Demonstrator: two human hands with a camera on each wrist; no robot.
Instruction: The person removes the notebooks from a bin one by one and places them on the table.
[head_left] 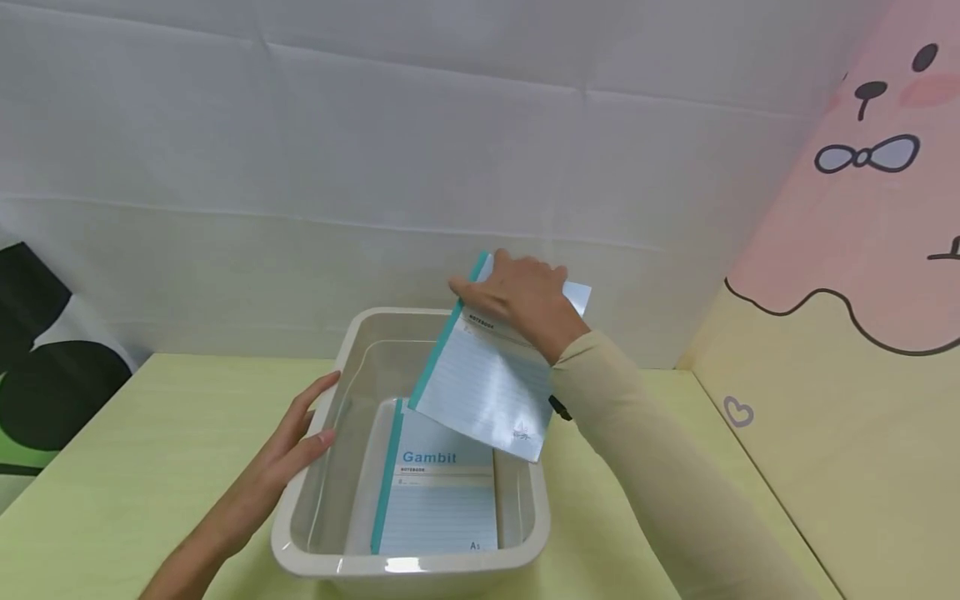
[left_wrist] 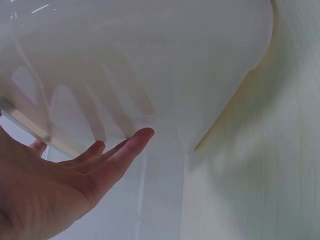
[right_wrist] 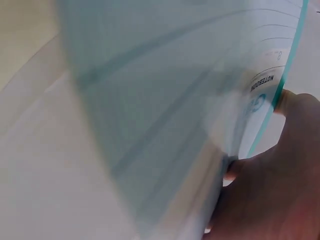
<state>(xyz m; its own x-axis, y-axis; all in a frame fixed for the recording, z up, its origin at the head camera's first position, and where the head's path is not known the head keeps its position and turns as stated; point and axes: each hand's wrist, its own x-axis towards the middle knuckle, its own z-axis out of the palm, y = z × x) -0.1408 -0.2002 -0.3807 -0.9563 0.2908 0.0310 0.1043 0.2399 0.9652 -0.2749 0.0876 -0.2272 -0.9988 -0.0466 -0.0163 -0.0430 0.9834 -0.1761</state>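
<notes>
Right hand (head_left: 525, 300) grips a notebook (head_left: 480, 392), tilted over the right of the bin (head_left: 405, 567); left hand (head_left: 288, 446), fingers extended, touches its left side. Step judged: notebook transfer, direction unclear; next move calls for a steady bin.

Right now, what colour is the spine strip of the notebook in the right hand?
The spine strip is teal; it shows best in the head view.
</notes>
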